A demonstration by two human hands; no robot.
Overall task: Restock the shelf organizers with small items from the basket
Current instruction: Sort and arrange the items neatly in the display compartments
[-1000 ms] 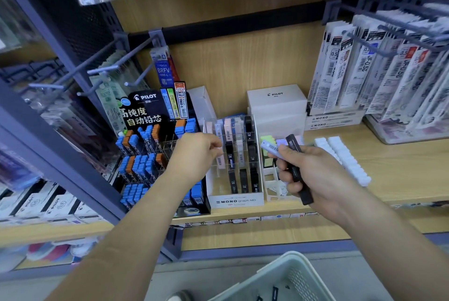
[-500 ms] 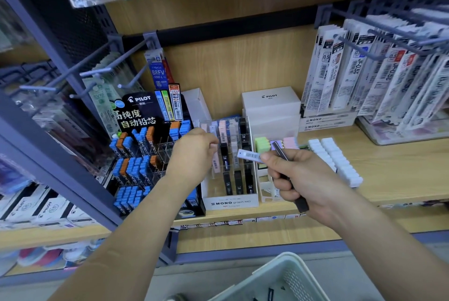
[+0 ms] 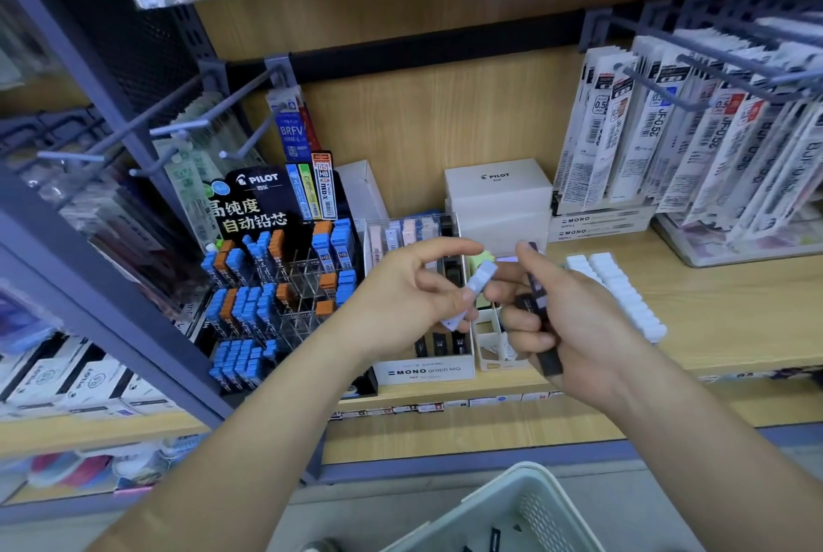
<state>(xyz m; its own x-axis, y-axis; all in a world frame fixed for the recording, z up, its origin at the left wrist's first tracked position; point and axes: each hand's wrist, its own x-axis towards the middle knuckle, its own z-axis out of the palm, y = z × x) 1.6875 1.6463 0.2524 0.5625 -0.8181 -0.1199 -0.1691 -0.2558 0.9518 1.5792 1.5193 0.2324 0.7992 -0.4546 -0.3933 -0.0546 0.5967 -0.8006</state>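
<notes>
My left hand (image 3: 401,297) pinches a small lavender lead case (image 3: 483,277) between thumb and fingers, just in front of the white MONO graph organizer (image 3: 423,371). My right hand (image 3: 579,320) is close beside it, its fingertips near the same case. That hand grips a few dark lead cases (image 3: 550,358), whose ends stick out above and below the fist. The organizer's slots hold pastel cases at the back and black ones lower down, partly hidden by my hands. The pale green basket (image 3: 512,502) shows at the bottom edge, with a few dark items inside.
A black PILOT display (image 3: 267,262) with blue and orange lead cases stands to the left. A white PILOT box (image 3: 499,191) sits behind the organizer, and white erasers (image 3: 623,293) lie in a row on the wooden shelf. Refill packs (image 3: 668,128) hang on hooks at right.
My left hand has drawn back from the organizer's slots and taken hold of the lavender case that my right hand held out. The right hand still grips the dark cases.
</notes>
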